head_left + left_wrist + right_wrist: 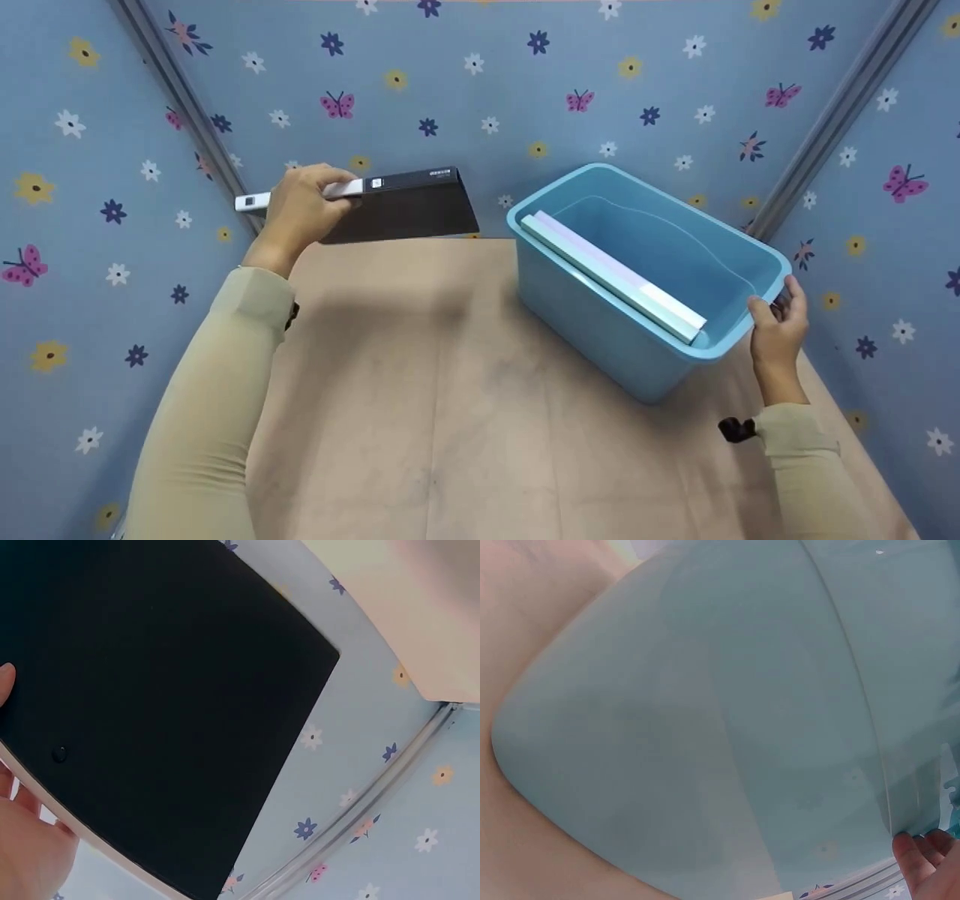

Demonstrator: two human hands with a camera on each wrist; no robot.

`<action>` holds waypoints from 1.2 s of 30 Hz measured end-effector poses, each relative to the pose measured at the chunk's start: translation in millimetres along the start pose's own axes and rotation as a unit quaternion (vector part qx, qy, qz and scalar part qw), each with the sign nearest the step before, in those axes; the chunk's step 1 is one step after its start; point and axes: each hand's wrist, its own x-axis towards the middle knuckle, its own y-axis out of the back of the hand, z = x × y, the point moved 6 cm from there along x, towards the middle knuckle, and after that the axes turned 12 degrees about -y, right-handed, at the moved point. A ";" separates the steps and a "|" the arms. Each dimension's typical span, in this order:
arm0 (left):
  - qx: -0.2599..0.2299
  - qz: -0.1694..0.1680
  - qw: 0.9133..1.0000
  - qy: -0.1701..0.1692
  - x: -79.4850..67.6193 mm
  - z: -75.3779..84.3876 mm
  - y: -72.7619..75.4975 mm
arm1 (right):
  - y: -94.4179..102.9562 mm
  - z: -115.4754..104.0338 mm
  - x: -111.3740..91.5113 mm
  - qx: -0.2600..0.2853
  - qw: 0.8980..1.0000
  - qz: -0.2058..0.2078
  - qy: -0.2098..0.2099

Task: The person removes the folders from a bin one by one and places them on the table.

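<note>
In the head view my left hand (304,206) grips a black binder (409,206) by its spine, thumb on one side and fingers on the other. The spine is part white and part black, with a small label. The binder hangs above the table at the left, its broad dark cover (172,705) filling much of the left wrist view. On the right, my right hand (780,330) holds the near right corner of a light blue plastic bin (592,330) by its rim. Inside, along the bin's near long wall, stand slim mint and lilac folders (615,277).
A tan cloth (480,427) covers the table beneath the bin. Blue walls (480,97) with flowers and butterflies enclose the back and both sides. Grey metal posts (832,112) mark the corners. The binder's shadow falls on the cloth at the left.
</note>
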 end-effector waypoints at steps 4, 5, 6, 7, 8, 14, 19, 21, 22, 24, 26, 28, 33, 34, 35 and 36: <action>0.008 -0.022 1.000 0.006 -2.4 0.8 -4.7 | 0.8 0.9 -0.2 -0.014 1.000 -0.003 -0.012; 0.009 -0.028 1.000 0.008 -3.0 0.8 -6.3 | 1.0 0.9 -0.3 -0.016 1.000 -0.003 -0.014; 0.011 -0.035 0.999 0.010 -3.8 0.5 -7.9 | 1.1 0.9 -0.4 -0.018 1.000 -0.003 -0.016; 0.012 -0.041 0.999 0.011 -4.5 0.7 -9.7 | 1.1 0.8 -0.5 -0.019 1.000 -0.003 -0.017; 0.012 -0.046 0.999 0.012 -5.3 0.3 -11.6 | 1.1 0.7 -0.8 -0.019 1.000 -0.003 -0.018; 0.013 -0.060 0.998 0.006 -8.5 -4.3 -24.3 | 1.0 -0.3 -0.6 -0.017 1.000 -0.006 -0.014; 0.001 -0.056 0.998 0.000 -12.0 -6.5 -33.3 | 0.7 0.1 -0.2 0.001 1.000 -0.010 -0.007; -0.007 -0.051 0.999 0.005 -14.3 -8.0 -36.0 | 0.3 0.5 -0.2 0.008 1.000 -0.011 -0.004; -0.011 -0.048 0.999 0.008 -15.5 -8.8 -37.1 | 0.0 0.5 -0.3 0.010 1.000 -0.011 -0.004; -0.018 -0.041 0.999 0.015 -18.0 -10.9 -39.3 | -0.3 0.3 -0.6 0.007 1.000 -0.011 -0.004; -0.023 -0.034 0.999 0.019 -20.1 -12.7 -41.2 | -0.2 -0.1 -0.9 0.000 1.000 -0.011 -0.006; -0.031 -0.025 0.999 0.023 -21.9 -14.4 -43.3 | -0.3 -0.4 -1.0 -0.006 1.000 -0.011 -0.009; -0.053 -0.009 0.998 0.029 -25.3 -18.7 -49.9 | 0.2 -1.2 -0.8 -0.014 1.000 -0.006 -0.010; -0.057 -0.007 0.998 0.030 -26.0 -19.4 -51.4 | 0.3 -1.5 -0.8 -0.013 1.000 -0.006 -0.009; -0.062 -0.004 0.998 0.032 -26.6 -20.4 -53.0 | 0.4 -1.6 -1.1 -0.014 1.000 -0.005 -0.009; -0.068 -0.002 0.997 0.033 -27.4 -21.2 -54.7 | 0.6 -1.6 -1.4 -0.015 1.000 -0.006 -0.010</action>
